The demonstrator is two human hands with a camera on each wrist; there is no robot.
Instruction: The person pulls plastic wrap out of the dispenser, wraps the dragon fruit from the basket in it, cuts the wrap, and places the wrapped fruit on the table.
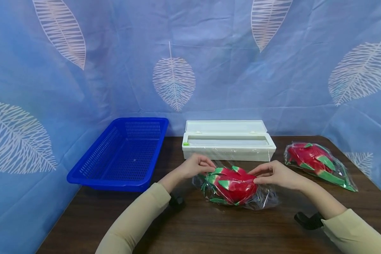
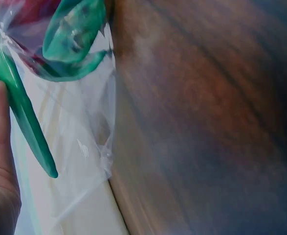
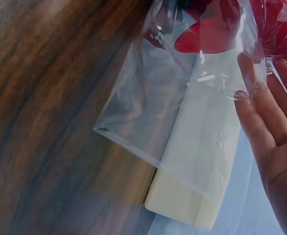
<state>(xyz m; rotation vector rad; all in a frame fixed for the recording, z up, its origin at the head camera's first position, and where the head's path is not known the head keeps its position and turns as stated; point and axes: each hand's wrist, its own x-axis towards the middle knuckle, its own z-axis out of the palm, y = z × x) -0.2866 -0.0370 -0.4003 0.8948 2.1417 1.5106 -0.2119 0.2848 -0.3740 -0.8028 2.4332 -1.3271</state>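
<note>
A red dragon fruit [image 1: 236, 187] with green scales lies in clear plastic film [image 1: 266, 198] near the middle of the table. My left hand [image 1: 192, 166] is at the fruit's upper left side, fingers bent, pinching the film by a green scale [image 2: 23, 112]. On the opposite end, my right hand [image 1: 277, 174] pinches the film between thumb and fingers. Loose film [image 3: 138, 107] spreads out from the fruit beside the right fingers. The left thumb is hidden in the head view.
Behind the fruit stands a white film dispenser box [image 1: 228, 155] with its lid raised. A blue plastic basket [image 1: 114, 183] is at the left. Another wrapped dragon fruit [image 1: 314, 158] lies on the right of the brown table [image 1: 209, 229]. A leaf-patterned blue cloth [image 1: 216, 81] hangs behind.
</note>
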